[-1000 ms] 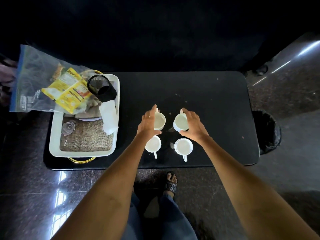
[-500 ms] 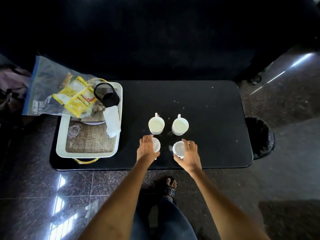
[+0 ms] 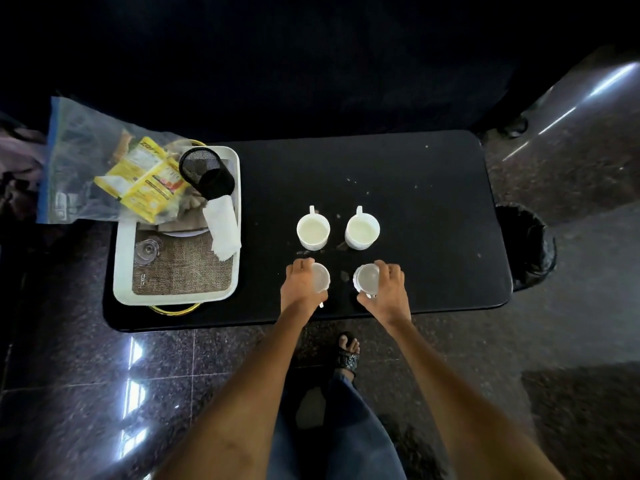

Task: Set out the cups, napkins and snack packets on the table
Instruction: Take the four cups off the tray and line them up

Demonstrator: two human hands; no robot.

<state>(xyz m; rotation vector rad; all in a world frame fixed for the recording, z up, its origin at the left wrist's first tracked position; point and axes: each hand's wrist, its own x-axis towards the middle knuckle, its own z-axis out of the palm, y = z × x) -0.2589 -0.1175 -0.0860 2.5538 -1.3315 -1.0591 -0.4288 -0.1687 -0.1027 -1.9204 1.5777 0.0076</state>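
A: Fingers first: what are they doing?

B: The fingers of the left hand [image 3: 300, 285] curl round the near left cup [image 3: 320, 278], gripping its side. The fingers of the right hand [image 3: 387, 288] curl over the rim of the near right cup [image 3: 367, 278], thumb on the near side. Both hands are grasping, one cup each.

A: Where do those cups sit?

B: On the black table [image 3: 415, 188], close to its near edge, side by side but apart. A bit of handle pokes out below the left hand, pointing toward the person.

A: And the others?

B: Two more white cups, the far left cup [image 3: 313, 230] and the far right cup [image 3: 362, 229], stand upright just beyond, handles pointing away. Nothing touches them. Crumbs speckle the tabletop around all four.

A: The snacks and napkins?

B: At the table's left end, on a white tray [image 3: 180, 298] lined with a burlap mat [image 3: 180, 271]. A clear zip bag [image 3: 83, 164] with a blue edge leans over the tray's far corner, holding yellow snack packets [image 3: 149, 181]. A white napkin [image 3: 221, 226] lies along the tray's right side.

A: Any writing you can read?

B: One packet shows letters like "ZOF", but the rest is too blurred. The print on the bag is illegible.

A: Anything else?

B: A black mesh holder [image 3: 207, 176] lies tilted on the tray, a small glass [image 3: 147, 250] rests on the mat, and a dark bin [image 3: 526, 244] stands on the floor at the table's right end.
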